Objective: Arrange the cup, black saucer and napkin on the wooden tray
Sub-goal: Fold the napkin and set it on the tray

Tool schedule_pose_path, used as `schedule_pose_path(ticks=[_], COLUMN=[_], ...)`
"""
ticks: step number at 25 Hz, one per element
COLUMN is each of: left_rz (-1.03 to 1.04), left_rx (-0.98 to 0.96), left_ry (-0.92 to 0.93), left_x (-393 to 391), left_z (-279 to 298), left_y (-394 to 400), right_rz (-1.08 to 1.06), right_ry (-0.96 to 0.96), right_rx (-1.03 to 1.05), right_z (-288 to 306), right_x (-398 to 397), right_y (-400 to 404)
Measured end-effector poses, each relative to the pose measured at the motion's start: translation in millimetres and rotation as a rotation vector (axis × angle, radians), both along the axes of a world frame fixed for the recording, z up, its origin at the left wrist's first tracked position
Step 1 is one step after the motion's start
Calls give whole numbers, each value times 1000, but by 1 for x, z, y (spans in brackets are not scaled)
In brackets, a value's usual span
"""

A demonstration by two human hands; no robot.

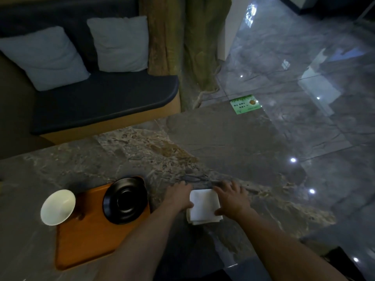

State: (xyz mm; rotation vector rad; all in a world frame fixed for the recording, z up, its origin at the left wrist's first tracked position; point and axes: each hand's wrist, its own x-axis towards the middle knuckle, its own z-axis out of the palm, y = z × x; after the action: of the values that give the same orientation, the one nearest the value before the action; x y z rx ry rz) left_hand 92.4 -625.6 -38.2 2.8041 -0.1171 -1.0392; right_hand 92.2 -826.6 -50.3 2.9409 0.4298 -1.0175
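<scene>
Dim marble table (223, 142), both hands (179, 196) flat, flanking napkin (204, 206), edges covered.

Both hands are flat on the folded white napkin (204, 206), left hand (178, 196) on its left edge, right hand (232, 199) on its right, out on the marble tabletop (233, 142) just right of the wooden tray (89, 236). Black saucer (125, 200) sits at the tray's far right corner, white cup (57, 207) at its far left corner.

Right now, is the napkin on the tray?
No, the napkin lies on the table beside the tray, between both hands.
</scene>
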Motion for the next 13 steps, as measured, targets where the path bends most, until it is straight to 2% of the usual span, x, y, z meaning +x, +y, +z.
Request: schedule_pose_path(ticks=[6, 13], left_rz=[105, 417], left_rx=[-96, -358], left_ry=[-87, -85], left_x=[-15, -44], left_z=[1, 6], left_y=[-2, 4], right_rz=[-66, -274], right_ry=[-99, -60], right_rx=[126, 374], right_z=[-6, 6], right_x=[-9, -27], right_y=[3, 5])
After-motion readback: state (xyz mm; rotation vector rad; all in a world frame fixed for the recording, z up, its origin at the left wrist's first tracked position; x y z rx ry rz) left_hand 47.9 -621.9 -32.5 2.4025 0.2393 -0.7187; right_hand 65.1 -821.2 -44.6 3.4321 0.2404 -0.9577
